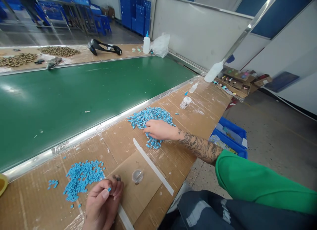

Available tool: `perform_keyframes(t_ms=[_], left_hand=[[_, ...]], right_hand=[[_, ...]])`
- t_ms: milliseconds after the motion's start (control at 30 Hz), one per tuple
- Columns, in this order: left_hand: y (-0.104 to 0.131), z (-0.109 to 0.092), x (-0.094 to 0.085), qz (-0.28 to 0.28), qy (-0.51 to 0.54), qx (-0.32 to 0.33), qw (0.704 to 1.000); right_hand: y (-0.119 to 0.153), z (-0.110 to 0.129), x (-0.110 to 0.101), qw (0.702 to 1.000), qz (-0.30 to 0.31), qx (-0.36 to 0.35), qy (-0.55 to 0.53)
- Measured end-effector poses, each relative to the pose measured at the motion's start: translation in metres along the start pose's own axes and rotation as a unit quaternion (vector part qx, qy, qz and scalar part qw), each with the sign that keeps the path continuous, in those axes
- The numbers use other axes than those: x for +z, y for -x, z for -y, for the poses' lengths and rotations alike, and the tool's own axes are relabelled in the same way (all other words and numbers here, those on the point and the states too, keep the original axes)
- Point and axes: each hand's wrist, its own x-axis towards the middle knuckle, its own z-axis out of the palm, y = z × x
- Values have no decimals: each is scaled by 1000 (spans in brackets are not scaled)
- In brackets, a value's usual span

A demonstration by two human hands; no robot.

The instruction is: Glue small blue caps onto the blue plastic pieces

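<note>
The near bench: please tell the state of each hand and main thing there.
Left hand: pinching a small blue piece.
Right hand: on the blue pointed pieces.
Blue pointed pieces: loosely heaped.
Blue rings: spread loose, some apart.
Clear dish: open, thin stick in it.
White jar: standing, lid unclear.

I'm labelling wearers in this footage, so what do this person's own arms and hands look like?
The right hand is ungloved; swirling line tattoos cover the forearm up to a plain, bright green sleeve. The left hand is ungloved too, with a grey patch at one finger, too unclear to name. No left sleeve shows.
</note>
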Motion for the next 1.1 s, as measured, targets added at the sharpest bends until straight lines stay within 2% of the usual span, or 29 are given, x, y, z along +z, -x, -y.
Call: perform_keyframes(t_ms=[133, 300, 433, 467, 533, 567, 633, 667, 733, 933, 1100], left_hand=[[0, 0, -1, -8, -1, -2, 1000], [1, -1, 2, -12, 10, 2, 1000], [1, -2, 6, 6, 18, 5, 1000], [1, -2, 7, 8, 19, 5, 1000], [1, -2, 8, 12, 18, 3, 1000], [1, -2, 8, 13, 18, 2, 1000], [2, -3, 8, 14, 18, -1, 1000], [2, -3, 8, 13, 18, -1, 1000], [2, -4, 8, 7, 19, -3, 1000], [4, -6, 7, -6, 19, -20, 1000], [5, -4, 4, -8, 15, -27, 1000]], right_hand=[[-12, 2, 9, 999, -5, -28, -15], [-19, 6, 3, 994, -54, -44, -84], [-16, 34, -1, 976, -97, -41, -192], [-14, 45, -1, 963, -104, -48, -245], [-13, 70, -1, 882, -118, -84, -448], [-13, 81, 0, 840, -131, -107, -515], [-15, 100, 2, 784, -154, -144, -583], [-17, 107, 4, 771, -158, -159, -596], [-20, 114, 8, 769, -146, -182, -595], [-21, 114, 20, 826, -149, -246, -485], [-22, 115, 16, 834, -182, -279, -439]])
